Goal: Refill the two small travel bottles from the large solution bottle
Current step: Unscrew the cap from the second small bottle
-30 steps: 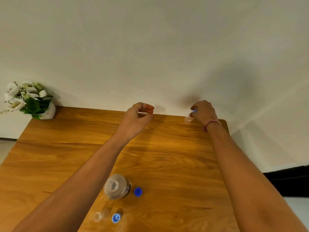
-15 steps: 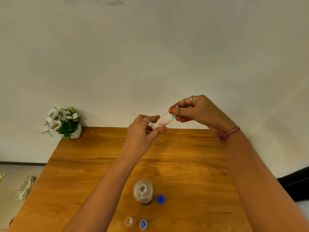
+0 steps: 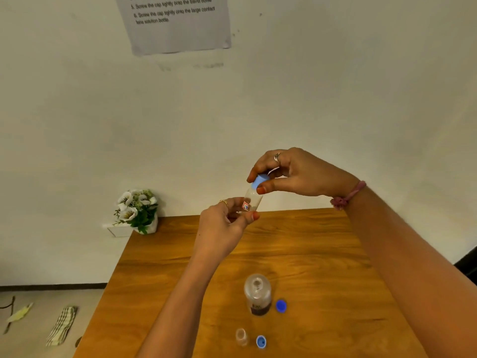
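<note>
- So the big solution bottle [image 3: 257,295] stands upright on the tabletop [image 3: 322,254], roughly mid-width and toward the near edge, with a loose cap [image 3: 281,305] just beside it on the right.
- Nearer still, right by the near edge, sits an open travel bottle [image 3: 241,337], and its own cap [image 3: 261,341] lies just to its right.
- The other travel bottle [image 3: 251,200] is up in the air above the far part of the tabletop, tilted, between the left hand [image 3: 222,223] below and the right hand [image 3: 291,171] above.
- A flower pot [image 3: 139,210] sits at the far left corner, against the wall.
- A paper sheet [image 3: 178,21] hangs on the wall behind the tabletop.
- A folded cloth [image 3: 62,325] lies on the floor, left of the tabletop.
</note>
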Motion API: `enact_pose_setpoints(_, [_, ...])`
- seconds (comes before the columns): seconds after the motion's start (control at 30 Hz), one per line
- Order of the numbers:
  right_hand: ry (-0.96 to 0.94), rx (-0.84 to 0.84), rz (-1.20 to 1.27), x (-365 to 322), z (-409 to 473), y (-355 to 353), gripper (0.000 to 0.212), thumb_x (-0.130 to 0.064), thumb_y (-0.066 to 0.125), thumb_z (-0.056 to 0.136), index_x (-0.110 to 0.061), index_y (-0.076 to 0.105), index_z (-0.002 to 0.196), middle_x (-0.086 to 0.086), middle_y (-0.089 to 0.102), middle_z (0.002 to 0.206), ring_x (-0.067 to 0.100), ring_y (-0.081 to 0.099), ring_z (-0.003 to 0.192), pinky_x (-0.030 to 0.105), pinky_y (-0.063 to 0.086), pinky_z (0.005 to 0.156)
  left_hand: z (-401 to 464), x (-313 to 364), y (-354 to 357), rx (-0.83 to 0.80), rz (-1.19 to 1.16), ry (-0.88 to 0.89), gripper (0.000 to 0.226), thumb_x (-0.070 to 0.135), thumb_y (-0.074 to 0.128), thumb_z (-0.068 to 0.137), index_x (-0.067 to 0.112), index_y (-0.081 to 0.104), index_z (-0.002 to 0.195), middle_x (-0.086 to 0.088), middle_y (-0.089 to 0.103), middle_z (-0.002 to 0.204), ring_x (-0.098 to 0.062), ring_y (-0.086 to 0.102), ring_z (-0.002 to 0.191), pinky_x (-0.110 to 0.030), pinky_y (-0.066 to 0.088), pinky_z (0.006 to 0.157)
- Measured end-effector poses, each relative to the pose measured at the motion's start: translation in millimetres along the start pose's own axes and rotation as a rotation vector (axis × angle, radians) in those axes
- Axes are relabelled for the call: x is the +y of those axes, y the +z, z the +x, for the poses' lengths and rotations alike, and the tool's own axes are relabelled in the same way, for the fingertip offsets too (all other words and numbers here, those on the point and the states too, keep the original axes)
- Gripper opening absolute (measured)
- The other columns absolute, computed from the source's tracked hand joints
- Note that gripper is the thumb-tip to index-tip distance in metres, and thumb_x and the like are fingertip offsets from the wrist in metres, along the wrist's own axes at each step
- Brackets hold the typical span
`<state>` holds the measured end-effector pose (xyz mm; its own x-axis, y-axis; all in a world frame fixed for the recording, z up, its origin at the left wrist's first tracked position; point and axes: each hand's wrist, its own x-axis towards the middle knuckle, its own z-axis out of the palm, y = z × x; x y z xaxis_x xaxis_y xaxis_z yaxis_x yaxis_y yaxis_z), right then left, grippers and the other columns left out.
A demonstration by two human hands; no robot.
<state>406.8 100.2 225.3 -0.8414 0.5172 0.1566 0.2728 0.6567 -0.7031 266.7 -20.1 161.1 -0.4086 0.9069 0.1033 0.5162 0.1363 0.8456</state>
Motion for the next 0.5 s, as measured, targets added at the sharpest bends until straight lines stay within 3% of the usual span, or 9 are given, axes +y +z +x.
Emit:
enact_pose_setpoints(0.1, [0.04,-0.091,0.02,-14.5,-1.8,-3.6,0.044,-0.014,0.074,0.078,-0.027,0.06,0.117,-0.013,0.059,0.116,0.006,0.058,0.106,0.022,0.05,0.093,-9.4,-2.5,-8.2,0.008,-0.043,-0.01,0.039,0.031,0.074,0.078,0.017,0.067,0.114,0.009,0.069,0.094,-0.005,0.062,0.086,-0.018,0.047,0.073])
enact_pose_setpoints(0.2, [0.186,-0.148,-0.115,-32.0,-1.9,-6.7,0.078,-0.041,0.075,0.07,-0.027,0.039,0.138,-0.013,0.053,0.123,0.008,0.061,0.102,0.018,0.051,0.079,-16.9,-2.5,-13.0,0.029,-0.053,-0.007,0.041,0.033,0.075,0.076,0.02,0.066,0.114,0.008,0.069,0.09,-0.008,0.06,0.079,-0.019,0.046,0.067])
enact_pose_setpoints(0.27, [0.254,-0.116,-0.21,-42.0,0.6,-3.0,0.07,-0.056,0.064,0.071,-0.017,0.052,0.128,-0.004,0.066,0.105,0.011,0.067,0.083,0.018,0.053,0.066,-20.2,-1.8,-15.9,0.05,-0.065,0.005,0.041,0.034,0.075,0.076,0.02,0.066,0.113,0.007,0.07,0.092,-0.007,0.059,0.076,-0.02,0.048,0.069])
enact_pose_setpoints(0.33, [0.205,-0.106,-0.236,-49.6,2.6,0.0,0.048,-0.047,0.064,0.08,-0.013,0.062,0.115,-0.001,0.068,0.087,0.009,0.066,0.07,0.014,0.051,0.053,-22.8,-1.6,-18.8,0.062,-0.059,0.009,0.042,0.035,0.075,0.076,0.019,0.066,0.114,0.007,0.07,0.092,-0.006,0.059,0.075,-0.02,0.048,0.07])
enact_pose_setpoints(0.37, [0.174,-0.124,-0.233,-52.3,2.5,-1.0,0.039,-0.037,0.066,0.083,-0.017,0.062,0.116,-0.002,0.067,0.089,0.007,0.064,0.069,0.012,0.049,0.051,-23.6,-1.8,-20.0,0.067,-0.056,0.005,0.042,0.035,0.075,0.076,0.019,0.066,0.114,0.008,0.069,0.088,-0.006,0.059,0.074,-0.021,0.047,0.069])
enact_pose_setpoints(0.43, [0.16,-0.174,-0.215,-57.4,0.6,-7.3,0.047,-0.027,0.069,0.083,-0.029,0.053,0.127,-0.007,0.063,0.106,0.006,0.063,0.07,0.013,0.049,0.05,-25.0,-3.4,-23.0,0.079,-0.065,-0.008,0.042,0.034,0.075,0.076,0.018,0.066,0.114,0.008,0.067,0.082,-0.007,0.056,0.072,-0.02,0.045,0.066])
enact_pose_setpoints(0.5, [0.218,-0.169,-0.239,-62.5,0.2,-9.9,0.057,-0.039,0.068,0.081,-0.029,0.046,0.132,-0.008,0.064,0.111,0.005,0.065,0.073,0.011,0.045,0.045,-26.4,-4.9,-25.1,0.079,-0.071,-0.012,0.042,0.034,0.076,0.076,0.018,0.066,0.114,0.008,0.066,0.08,-0.006,0.055,0.069,-0.018,0.042,0.063])
